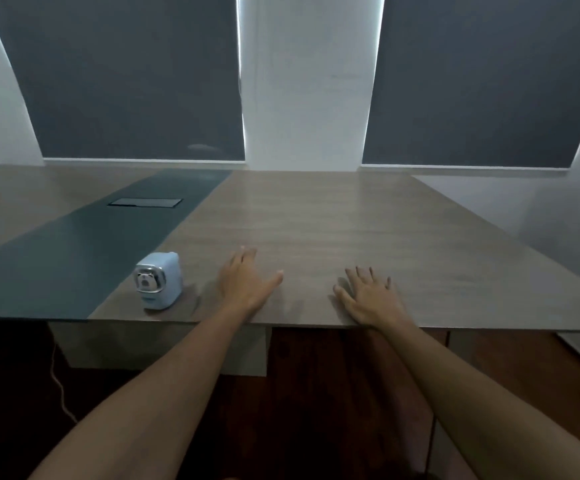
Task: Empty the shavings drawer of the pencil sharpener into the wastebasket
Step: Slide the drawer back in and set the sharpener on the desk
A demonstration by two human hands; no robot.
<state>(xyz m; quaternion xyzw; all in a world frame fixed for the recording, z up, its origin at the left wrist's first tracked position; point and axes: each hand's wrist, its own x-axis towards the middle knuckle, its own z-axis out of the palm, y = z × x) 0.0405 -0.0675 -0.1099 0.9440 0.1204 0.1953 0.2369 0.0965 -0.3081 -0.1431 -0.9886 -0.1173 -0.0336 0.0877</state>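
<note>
An office meeting room: a long wood-look conference table [316,220] with a dark centre strip [74,244], a flush cable hatch [144,202] at ten o'clock, and roller blinds [125,81] at twelve.

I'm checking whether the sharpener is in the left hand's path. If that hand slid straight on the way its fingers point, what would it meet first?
Nothing, it seems. The left hand points up the bare table; the pencil sharpener sits off to its left.

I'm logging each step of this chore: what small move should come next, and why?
Probably slide the left hand left to grip the blue pencil sharpener. Both hands lie flat and empty on the table, the left one nearer; the right hand is farther off.
</note>
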